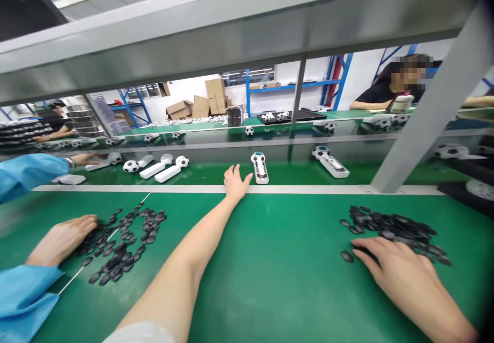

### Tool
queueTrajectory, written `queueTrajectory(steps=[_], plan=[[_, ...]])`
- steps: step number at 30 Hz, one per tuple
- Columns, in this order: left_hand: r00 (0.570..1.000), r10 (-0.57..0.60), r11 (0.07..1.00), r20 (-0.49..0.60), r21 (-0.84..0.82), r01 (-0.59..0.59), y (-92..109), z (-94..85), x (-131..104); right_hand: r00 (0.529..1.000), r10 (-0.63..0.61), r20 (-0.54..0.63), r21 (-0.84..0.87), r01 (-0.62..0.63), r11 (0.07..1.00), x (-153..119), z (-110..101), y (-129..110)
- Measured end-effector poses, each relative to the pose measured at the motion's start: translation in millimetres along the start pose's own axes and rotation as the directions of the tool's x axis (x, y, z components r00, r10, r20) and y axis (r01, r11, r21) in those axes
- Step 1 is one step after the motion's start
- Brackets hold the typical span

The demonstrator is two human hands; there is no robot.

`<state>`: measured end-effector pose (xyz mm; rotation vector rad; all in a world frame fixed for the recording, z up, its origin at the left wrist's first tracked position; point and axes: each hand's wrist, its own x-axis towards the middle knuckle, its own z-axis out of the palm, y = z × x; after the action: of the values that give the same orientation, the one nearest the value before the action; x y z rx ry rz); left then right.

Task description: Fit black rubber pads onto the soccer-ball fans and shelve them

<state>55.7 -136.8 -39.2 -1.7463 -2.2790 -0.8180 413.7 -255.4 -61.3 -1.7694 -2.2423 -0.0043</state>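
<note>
My left hand point(236, 182) reaches to the rail at the front of the conveyor, fingers spread and holding nothing. Just right of it lies a white handheld device point(261, 170) with a football-patterned head; its handle is uncovered and inner parts show. My right hand point(405, 273) hovers low over the green table at the right, thumb and index finger slightly apart, with nothing visible between them. Beside those fingertips is a single black leaf-shaped piece point(347, 256). Behind that hand spreads a pile of similar black pieces point(397, 224), partly hidden by it.
A co-worker's blue sleeves point(27, 296) come in from the left, one hand point(64, 237) at another heap of black pieces point(123, 258). Another open football device point(331, 162) lies on the belt. A slanted metal post point(424, 101) stands right; a shelf beam point(231, 39) crosses above.
</note>
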Motion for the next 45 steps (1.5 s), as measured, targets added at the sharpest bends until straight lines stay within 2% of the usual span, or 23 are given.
queueTrajectory(steps=[3, 6, 9, 12, 15, 19, 23, 26, 30, 33, 36, 38, 40, 45], plan=[[0.985, -0.159, 0.987, -0.06, -0.01, 0.159, -29.1, -7.8, 10.2, 1.0, -0.003, 0.024, 0.029, 0.002, 1.0, 0.8, -1.8, 0.8], [0.938, -0.317, 0.948, -0.144, -0.013, 0.318, -75.7, -26.2, 20.9, 1.0, 0.008, -0.007, 0.046, -0.008, 0.999, -1.1, -3.2, -3.2], [0.839, -0.487, 0.868, -0.242, -0.027, 0.496, -125.5, -49.6, 28.9, 0.997, 0.011, -0.073, 0.057, -0.007, 0.998, -3.2, -1.1, -6.5], [0.738, -0.594, 0.787, -0.319, -0.045, 0.615, -162.9, -67.1, 35.4, 0.996, -0.009, -0.093, 0.099, 0.018, 0.995, -4.0, 3.0, -5.9], [0.674, -0.652, 0.73, -0.348, -0.05, 0.681, -184.1, -72.1, 44.1, 0.997, 0.005, -0.081, 0.146, 0.007, 0.989, -3.8, 5.0, -3.4], [0.647, -0.701, 0.683, -0.3, -0.021, 0.73, -195.9, -66.7, 57.6, 1.0, 0.027, -0.013, 0.173, -0.024, 0.985, -1.4, 2.2, -2.8], [0.679, -0.695, 0.691, -0.236, 0.043, 0.722, -199.5, -63.8, 61.4, 0.998, 0.038, 0.05, 0.195, -0.047, 0.98, 2.2, 0.2, -5.9], [0.763, -0.605, 0.766, -0.226, 0.095, 0.636, -195.1, -64.0, 55.0, 0.993, 0.096, 0.064, 0.195, -0.107, 0.975, 2.0, 0.2, -9.5], [0.919, -0.352, 0.913, -0.18, 0.153, 0.379, -174.1, -59.6, 40.8, 0.982, 0.174, 0.067, 0.198, -0.184, 0.963, 0.1, -0.9, -12.0], [0.989, -0.109, 0.979, -0.104, 0.161, 0.125, -150.7, -52.0, 29.6, 0.983, 0.154, 0.102, 0.208, -0.173, 0.963, 0.2, -3.2, -12.4], [0.995, 0.087, 0.988, -0.054, 0.132, -0.079, -129.3, -43.1, 21.6, 0.984, 0.157, 0.078, 0.211, -0.171, 0.962, -0.2, -6.7, -16.7], [0.988, 0.151, 0.983, -0.038, 0.111, -0.146, -119.7, -37.6, 20.0, 0.981, 0.173, 0.084, 0.209, -0.187, 0.96, -1.4, -9.5, -21.9], [0.987, 0.155, 0.984, -0.043, 0.101, -0.15, -115.2, -33.5, 21.0, 0.979, 0.18, 0.1, 0.209, -0.197, 0.958, -3.0, -12.0, -26.9], [0.994, 0.032, 0.996, -0.102, 0.082, -0.023, -119.2, -32.6, 24.0, 0.978, 0.176, 0.112, 0.218, -0.197, 0.956, -6.3, -14.1, -30.9]])
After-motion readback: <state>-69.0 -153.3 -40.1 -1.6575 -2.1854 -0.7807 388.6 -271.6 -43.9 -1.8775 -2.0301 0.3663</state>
